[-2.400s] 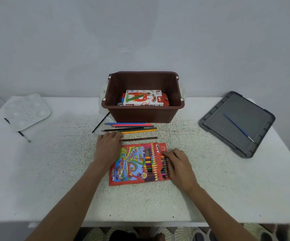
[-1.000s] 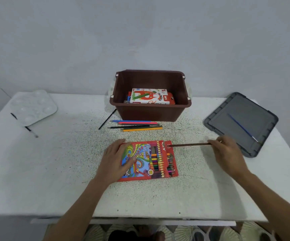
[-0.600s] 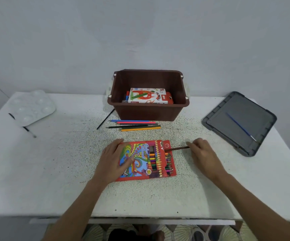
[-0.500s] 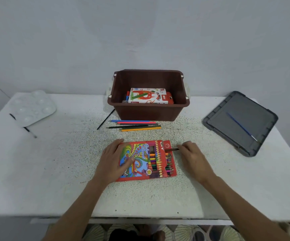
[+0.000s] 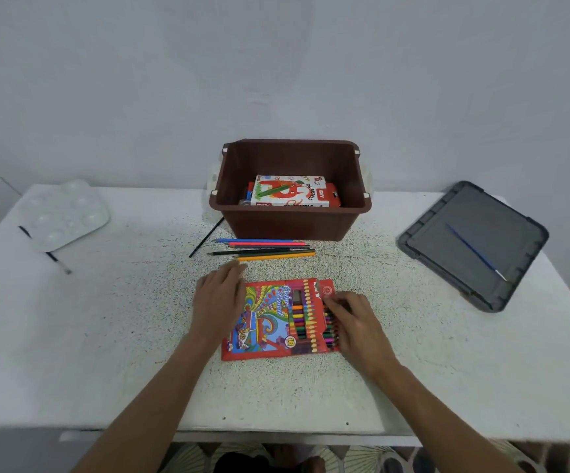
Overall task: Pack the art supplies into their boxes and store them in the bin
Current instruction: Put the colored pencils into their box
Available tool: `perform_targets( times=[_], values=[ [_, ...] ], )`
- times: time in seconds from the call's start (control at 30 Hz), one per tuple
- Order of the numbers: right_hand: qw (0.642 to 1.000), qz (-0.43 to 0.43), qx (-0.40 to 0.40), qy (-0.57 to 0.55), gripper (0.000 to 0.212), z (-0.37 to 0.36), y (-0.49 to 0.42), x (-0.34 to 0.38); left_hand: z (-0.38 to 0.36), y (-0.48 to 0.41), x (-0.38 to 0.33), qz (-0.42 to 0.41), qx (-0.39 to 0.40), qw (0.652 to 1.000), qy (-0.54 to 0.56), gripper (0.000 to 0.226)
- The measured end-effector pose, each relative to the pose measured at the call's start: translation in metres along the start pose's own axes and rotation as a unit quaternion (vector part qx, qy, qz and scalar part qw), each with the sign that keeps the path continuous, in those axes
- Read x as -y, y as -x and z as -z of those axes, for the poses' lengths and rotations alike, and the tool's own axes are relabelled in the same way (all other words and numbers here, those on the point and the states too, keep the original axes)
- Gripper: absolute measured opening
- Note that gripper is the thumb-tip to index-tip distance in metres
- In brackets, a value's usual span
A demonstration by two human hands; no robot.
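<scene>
A white speckled bench (image 5: 106,336) stands against a plain pale wall (image 5: 276,80). At the middle of its far edge sits the brown bin (image 5: 290,230), with an oil pastels box (image 5: 290,194) lying inside. Four loose pencils (image 5: 270,249) lie side by side just in front of the bin. A grey lid (image 5: 447,247) rests by the right edge with a blue brush (image 5: 474,250) on it, and a white palette (image 5: 65,216) sits at the far left corner.

The red pencil box (image 5: 270,319) lies flat mid-bench, nearer the front edge. The left hand (image 5: 218,302), blurred, lies along the box's left edge, its fingers (image 5: 234,271) straight and together, pointing toward the loose pencils. The right hand (image 5: 355,322) rests on the box's open right end, its fingers (image 5: 334,302) bent with the tips at the pencil ends. I cannot tell whether they pinch anything.
</scene>
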State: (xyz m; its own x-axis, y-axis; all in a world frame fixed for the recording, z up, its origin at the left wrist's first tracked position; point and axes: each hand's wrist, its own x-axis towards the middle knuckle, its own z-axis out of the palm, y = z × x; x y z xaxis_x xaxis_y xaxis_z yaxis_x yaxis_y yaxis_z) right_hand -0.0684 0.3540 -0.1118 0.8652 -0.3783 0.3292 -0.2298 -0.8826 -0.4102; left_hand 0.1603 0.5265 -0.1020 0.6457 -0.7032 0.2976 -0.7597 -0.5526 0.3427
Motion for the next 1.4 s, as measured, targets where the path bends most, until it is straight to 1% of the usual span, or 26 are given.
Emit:
perform_targets(
  times=[0.13, 0.23, 0.3, 0.47, 0.6, 0.7, 0.77, 0.8, 0.83, 0.9, 1.0, 1.1, 1.23, 1.3, 1.4],
  values=[
    [1.000, 0.007, 0.002, -0.006, 0.054, 0.000, 0.000, -0.002, 0.001, -0.018, -0.005, -0.033, 0.055, 0.993, -0.096, 0.038],
    [1.000, 0.005, 0.001, -0.002, 0.053, -0.001, 0.000, -0.001, 0.005, -0.022, -0.008, -0.040, 0.058, 0.988, -0.138, 0.036],
    [1.000, 0.004, -0.001, -0.001, 0.051, -0.001, -0.001, -0.002, 0.006, -0.025, -0.011, -0.034, 0.057, 0.988, -0.142, 0.033],
    [1.000, 0.001, -0.003, -0.006, 0.050, -0.002, 0.001, -0.003, 0.011, -0.031, -0.014, -0.033, 0.077, 0.986, -0.147, 0.018],
    [1.000, 0.000, -0.005, -0.008, 0.052, -0.003, 0.001, -0.002, 0.013, -0.037, -0.015, -0.036, 0.095, 0.984, -0.144, 0.019],
    [1.000, -0.004, -0.003, -0.015, 0.050, -0.002, 0.002, -0.001, 0.015, -0.035, -0.014, -0.059, 0.077, 0.984, -0.147, 0.016],
    [0.999, -0.014, -0.008, -0.029, 0.044, 0.000, 0.002, 0.001, 0.014, -0.030, -0.016, -0.081, 0.044, 0.989, -0.114, 0.013],
    [0.999, -0.025, -0.012, -0.040, 0.044, 0.001, 0.001, 0.002, 0.015, -0.027, -0.018, -0.088, 0.028, 0.993, -0.077, 0.011],
    [0.998, -0.035, -0.017, -0.051, 0.043, 0.002, 0.001, 0.003, 0.016, -0.026, -0.020, -0.085, 0.018, 0.996, -0.026, 0.010],
    [0.996, -0.054, -0.031, -0.066, 0.041, 0.003, 0.000, 0.004, 0.019, -0.023, -0.029, -0.052, 0.021, 0.995, 0.086, 0.014],
    [0.994, -0.069, -0.045, -0.073, 0.037, 0.004, -0.001, 0.006, 0.025, -0.016, -0.042, 0.014, 0.028, 0.975, 0.221, 0.019],
    [0.993, -0.067, -0.058, -0.080, 0.037, 0.005, -0.004, 0.010, 0.027, -0.008, -0.054, 0.070, 0.044, 0.934, 0.346, 0.019],
    [0.994, -0.058, -0.067, -0.066, 0.037, 0.003, -0.008, 0.019, 0.024, -0.001, -0.068, 0.105, 0.112, 0.890, 0.429, 0.015],
    [0.995, -0.038, -0.082, -0.052, 0.036, 0.001, -0.010, 0.023, 0.023, 0.002, -0.075, 0.124, 0.128, 0.871, 0.458, 0.014],
    [0.994, -0.019, -0.094, -0.045, 0.034, -0.001, -0.013, 0.030, 0.020, 0.006, -0.078, 0.123, 0.137, 0.868, 0.461, 0.014]
  ],
)
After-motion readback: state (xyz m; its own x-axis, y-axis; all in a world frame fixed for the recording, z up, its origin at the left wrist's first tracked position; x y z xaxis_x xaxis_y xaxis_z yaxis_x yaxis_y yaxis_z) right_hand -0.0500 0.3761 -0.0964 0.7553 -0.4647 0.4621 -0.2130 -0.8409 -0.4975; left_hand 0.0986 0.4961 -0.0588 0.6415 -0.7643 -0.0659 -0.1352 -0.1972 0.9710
